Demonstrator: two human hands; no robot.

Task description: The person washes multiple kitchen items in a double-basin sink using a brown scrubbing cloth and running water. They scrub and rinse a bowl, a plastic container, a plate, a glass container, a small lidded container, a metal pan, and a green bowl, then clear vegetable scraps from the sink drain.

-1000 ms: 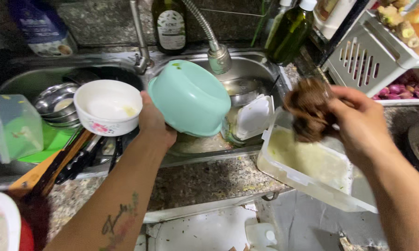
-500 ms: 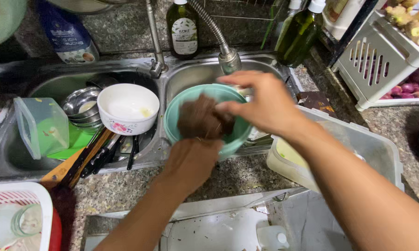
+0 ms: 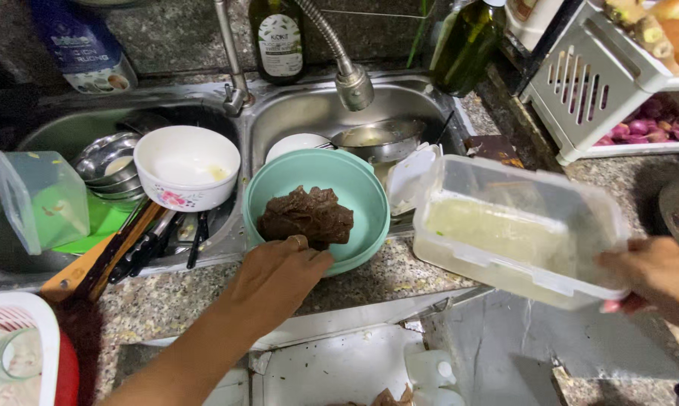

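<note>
My left hand [image 3: 275, 277] grips the near rim of a teal bowl [image 3: 354, 188] that rests on the sink's front edge. A dark brown lump of meat [image 3: 307, 216] lies inside the bowl. My right hand [image 3: 651, 277] holds a clear plastic container [image 3: 516, 225] by its right end, lifted and tilted just right of the bowl. Cloudy pale liquid sits in the container's bottom.
Dirty dishes fill the double sink [image 3: 309, 105]: a white bowl [image 3: 186, 165], steel bowls [image 3: 106, 169], a steel pan [image 3: 377, 139] under the faucet [image 3: 354, 83]. A clear tub [image 3: 38, 199] leans at left. Bottles [image 3: 277, 37] stand behind; a white basket [image 3: 603, 83] at right.
My right hand has left the meat in the teal bowl and picked up the clear container. The bowl now rests lower on the sink edge, with my left hand on its rim.
</note>
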